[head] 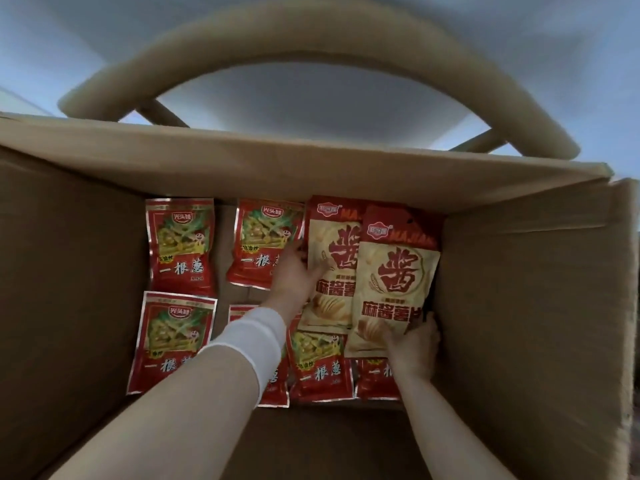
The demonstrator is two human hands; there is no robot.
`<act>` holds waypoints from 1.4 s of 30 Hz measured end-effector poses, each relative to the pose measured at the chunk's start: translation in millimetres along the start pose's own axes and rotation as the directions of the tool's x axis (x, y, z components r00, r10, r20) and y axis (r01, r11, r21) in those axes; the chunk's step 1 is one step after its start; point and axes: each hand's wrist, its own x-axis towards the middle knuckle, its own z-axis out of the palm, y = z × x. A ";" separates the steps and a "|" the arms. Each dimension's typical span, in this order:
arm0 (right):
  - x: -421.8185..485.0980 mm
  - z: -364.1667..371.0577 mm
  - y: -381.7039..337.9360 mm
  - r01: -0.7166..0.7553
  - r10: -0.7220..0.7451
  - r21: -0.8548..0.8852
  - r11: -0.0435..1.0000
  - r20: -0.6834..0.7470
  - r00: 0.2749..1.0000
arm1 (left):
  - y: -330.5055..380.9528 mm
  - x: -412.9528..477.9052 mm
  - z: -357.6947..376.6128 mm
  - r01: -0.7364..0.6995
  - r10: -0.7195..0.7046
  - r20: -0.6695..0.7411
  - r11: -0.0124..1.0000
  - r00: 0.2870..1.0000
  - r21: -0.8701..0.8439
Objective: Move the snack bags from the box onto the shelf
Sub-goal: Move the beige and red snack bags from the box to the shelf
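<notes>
Down in the box (519, 306), left hand (294, 275) seemingly pinches the rear cream bag (329, 244); right hand (412, 344) curls its fingers (394, 337) round the front cream bag (391, 289), above red bags (180, 244).

In the box (519, 306), left hand (292, 273) touches rear cream bag (330, 244); right hand (412, 344) pinches front cream bag (394, 275) at its corner.

The single head-worn camera looked steeply down from above the near edge of the open cardboard box (519, 306), close enough that its walls filled most of the frame. Both forearms stretched from the bottom edge, with the left hand (294, 275) and right hand (412, 344) away from the lens among the snack bags (180, 244) on the box floor. Beyond the far wall, the wide lens bent a chair backrest (277, 39) into an arc along the top.
</notes>
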 end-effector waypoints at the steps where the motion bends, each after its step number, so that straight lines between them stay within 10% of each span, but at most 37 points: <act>1: -0.4 -0.1 2.8 0.008 -0.009 -0.014 1.000 -0.015 1.000 | 0.9 3.9 2.1 0.007 -0.007 0.000 1.000 1.000 -0.014; 12: -17.5 -1.9 25.4 -0.124 0.059 0.205 0.971 0.300 0.952 | 1.3 4.1 -8.4 0.124 -0.085 0.237 0.980 0.968 -0.154; 24: -97.1 -64.6 33.1 0.103 -0.223 0.335 0.937 0.343 0.912 | 19.7 -104.6 -73.4 -0.093 0.080 -0.050 0.917 0.996 -0.388; 42: -322.3 -159.3 186.6 0.313 -0.294 0.723 0.615 -0.157 0.943 | 27.2 -384.4 -104.7 -0.561 0.606 0.085 0.774 0.791 -0.292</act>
